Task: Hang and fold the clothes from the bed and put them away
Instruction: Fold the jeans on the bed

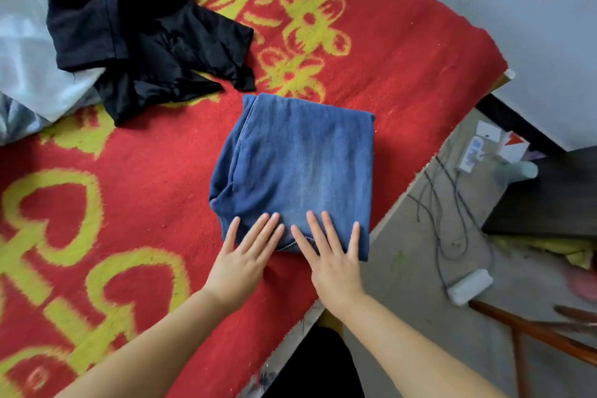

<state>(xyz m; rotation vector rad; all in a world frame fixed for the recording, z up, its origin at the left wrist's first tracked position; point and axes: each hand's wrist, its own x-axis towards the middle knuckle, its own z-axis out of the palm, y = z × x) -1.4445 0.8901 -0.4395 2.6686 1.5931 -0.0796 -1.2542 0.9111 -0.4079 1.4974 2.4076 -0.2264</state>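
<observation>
Folded jeans (295,168): blue denim, squared into a thick packet, lying on the red blanket (135,171) of the bed near its right edge.

Left hand (247,255): fingers straight and spread, flat on the near edge of the jeans, gripping nothing; likely pressing the fold down so it keeps its shape.

Right hand (331,257): just beside the left hand, same flat, spread grip on the near edge of the jeans, holding nothing.

Black garments (142,32): crumpled heap beyond the jeans to the left, unfolded, apparently awaiting their turn.

White bedding (22,52): left of the black garments.

Cables (445,203): on the floor, right of the jeans.
</observation>
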